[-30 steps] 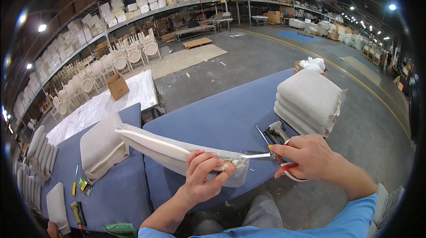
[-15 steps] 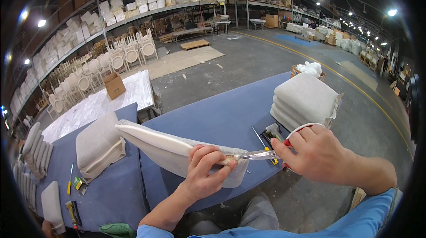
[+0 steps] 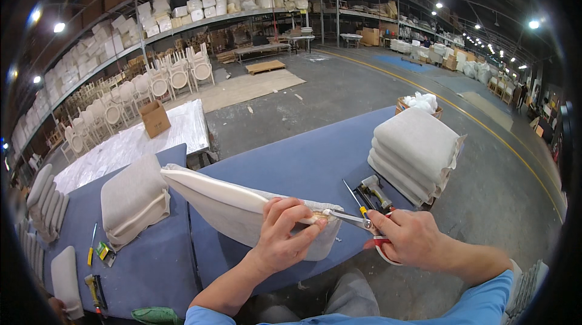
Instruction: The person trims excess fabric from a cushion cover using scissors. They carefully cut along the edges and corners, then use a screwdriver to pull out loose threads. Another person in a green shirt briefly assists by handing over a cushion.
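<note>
Head view, looking down over a blue worktop (image 3: 303, 167). At 6 o'clock, left hand (image 3: 285, 234) curled, fingers pinching the near edge of a long white cushion (image 3: 236, 204) tilted up on edge above the worktop and running off toward 10 o'clock. At 4 o'clock, right hand (image 3: 412, 237) closed round the red handles of scissors (image 3: 354, 221), blades pointing toward 9 o'clock and meeting the cushion's edge just beside the left fingertips. Just beyond the right hand, toward 1 o'clock, a staple gun (image 3: 376, 190) lying flat on the worktop. Farther toward 2 o'clock, a stack of grey cushions (image 3: 415, 149) at the worktop's end. At 9 o'clock, another grey cushion (image 3: 133, 198) lying flat, with a yellow screwdriver (image 3: 91, 246) near it. At 11 o'clock, a cardboard box (image 3: 154, 118) on a white table.
</note>
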`<state>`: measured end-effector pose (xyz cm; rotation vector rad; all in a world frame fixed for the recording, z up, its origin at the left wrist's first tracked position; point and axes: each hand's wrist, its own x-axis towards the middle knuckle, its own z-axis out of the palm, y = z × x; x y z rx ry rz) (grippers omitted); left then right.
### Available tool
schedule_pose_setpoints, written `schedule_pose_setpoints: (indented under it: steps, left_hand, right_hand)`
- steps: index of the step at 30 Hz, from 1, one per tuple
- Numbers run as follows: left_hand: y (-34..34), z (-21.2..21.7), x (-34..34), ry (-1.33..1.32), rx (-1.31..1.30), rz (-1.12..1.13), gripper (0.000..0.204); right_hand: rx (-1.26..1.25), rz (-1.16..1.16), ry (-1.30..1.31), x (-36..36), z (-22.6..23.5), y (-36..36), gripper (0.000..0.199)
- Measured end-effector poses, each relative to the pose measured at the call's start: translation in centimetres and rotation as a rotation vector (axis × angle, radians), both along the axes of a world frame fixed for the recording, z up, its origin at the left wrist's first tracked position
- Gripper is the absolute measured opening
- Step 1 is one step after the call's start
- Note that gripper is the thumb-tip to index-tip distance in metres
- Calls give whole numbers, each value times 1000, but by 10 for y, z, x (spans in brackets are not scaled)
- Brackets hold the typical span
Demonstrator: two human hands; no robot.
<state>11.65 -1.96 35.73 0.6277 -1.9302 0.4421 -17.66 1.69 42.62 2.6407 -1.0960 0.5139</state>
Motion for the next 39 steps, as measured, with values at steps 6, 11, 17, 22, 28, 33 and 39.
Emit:
schedule_pose_setpoints:
  steps: [6, 11, 17, 22, 28, 33, 39]
  left_hand:
    - [-1, 2, -1, -3, 9, -7, 28]
    - [-2, -1, 0, 2, 14, -12, 26]
    - [0, -1, 1, 10, -8, -17, 29]
    - [2, -4, 1, 18, -21, -23, 30]
    - [4, -5, 2, 14, -22, -31, 33]
    - [8, -4, 2, 11, -5, -38, 37]
    - [10, -5, 2, 8, -3, -33, 39]
  right_hand:
    - [334, 55, -175, -3, -2, -6, 51]
    - [372, -16, -28, -3, 36, -3, 53]
    - [1062, 17, -265, -8, 53, 3, 58]
    - [1613, 75, -661, -9, 14, 8, 55]
    - [1704, 81, -660, -7, 22, 8, 52]
    - [1636, -8, -421, 2, 55, 5, 48]
    - [1505, -151, -103, 19, 88, -5, 54]
